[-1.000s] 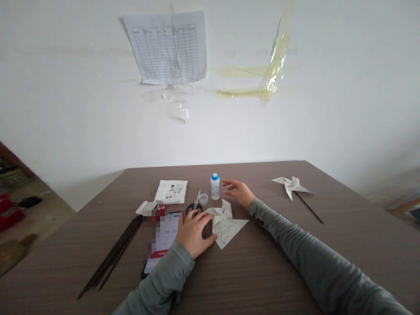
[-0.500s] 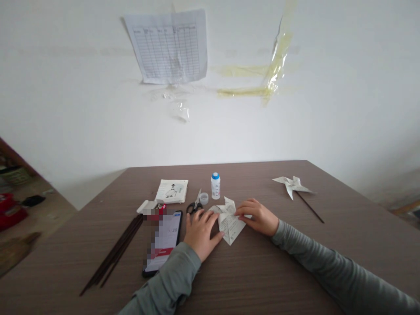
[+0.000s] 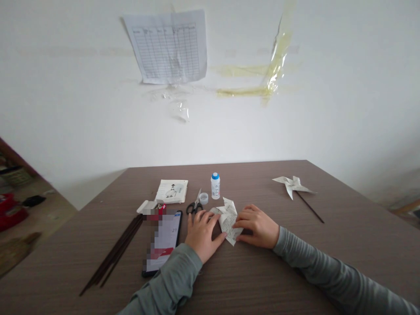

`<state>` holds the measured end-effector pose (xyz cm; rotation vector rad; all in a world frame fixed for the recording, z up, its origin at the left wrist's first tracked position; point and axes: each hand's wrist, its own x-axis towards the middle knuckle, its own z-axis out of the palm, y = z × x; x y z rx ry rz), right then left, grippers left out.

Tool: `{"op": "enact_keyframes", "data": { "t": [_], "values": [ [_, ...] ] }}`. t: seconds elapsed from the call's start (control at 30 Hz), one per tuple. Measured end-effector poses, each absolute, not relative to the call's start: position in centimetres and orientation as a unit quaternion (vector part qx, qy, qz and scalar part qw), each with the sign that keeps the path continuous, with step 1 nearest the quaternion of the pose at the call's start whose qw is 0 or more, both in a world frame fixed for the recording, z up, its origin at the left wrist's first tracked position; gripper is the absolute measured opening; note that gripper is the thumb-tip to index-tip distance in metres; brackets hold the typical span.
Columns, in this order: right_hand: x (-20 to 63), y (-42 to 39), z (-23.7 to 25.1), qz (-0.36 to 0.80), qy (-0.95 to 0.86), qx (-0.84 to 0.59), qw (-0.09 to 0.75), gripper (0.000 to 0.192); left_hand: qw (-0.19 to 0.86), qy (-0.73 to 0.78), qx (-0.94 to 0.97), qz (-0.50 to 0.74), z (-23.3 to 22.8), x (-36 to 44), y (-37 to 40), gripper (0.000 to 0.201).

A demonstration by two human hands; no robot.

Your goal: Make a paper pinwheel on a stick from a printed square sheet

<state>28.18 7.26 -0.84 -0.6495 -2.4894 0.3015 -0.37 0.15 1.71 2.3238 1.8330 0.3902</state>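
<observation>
A folded piece of printed white paper [image 3: 228, 218] lies on the brown table [image 3: 249, 280] between my hands. My left hand [image 3: 202, 234] rests flat on the paper's left part, fingers spread. My right hand [image 3: 258, 226] pinches the paper's right flap and has it folded in toward the middle. Just behind the paper stand a small white glue bottle with a blue cap [image 3: 215, 186], its clear cap [image 3: 204, 198] and black-handled scissors [image 3: 194, 204].
A phone [image 3: 163, 245] lies left of my left hand, beside a bundle of dark sticks [image 3: 114, 253]. A stack of printed paper [image 3: 172, 191] sits behind. A finished paper pinwheel on a stick [image 3: 294, 187] lies at the far right. A form sheet [image 3: 169, 46] hangs on the wall.
My right hand came back from beside the glue bottle to the paper and folded its right flap inward. The paper now looks narrower. My left hand stayed on it.
</observation>
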Motion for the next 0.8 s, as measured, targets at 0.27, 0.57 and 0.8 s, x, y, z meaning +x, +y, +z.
{"op": "enact_keyframes", "data": {
  "t": [0.27, 0.57, 0.8],
  "values": [
    [28.1, 7.1, -1.2, 0.033, -0.942, -0.248, 0.225, 0.022, 0.067, 0.612, 0.777, 0.133, 1.5, -0.2, 0.1, 0.056],
    [28.1, 7.2, -1.2, 0.036, -0.944, -0.253, 0.211, 0.023, 0.059, 0.608, 0.780, 0.139, 0.9, -0.1, 0.2, 0.059],
    [28.1, 7.3, -1.4, 0.048, -0.935, -0.235, 0.260, 0.022, 0.064, 0.603, 0.784, 0.132, 0.6, -0.6, 0.2, 0.058]
  ]
}}
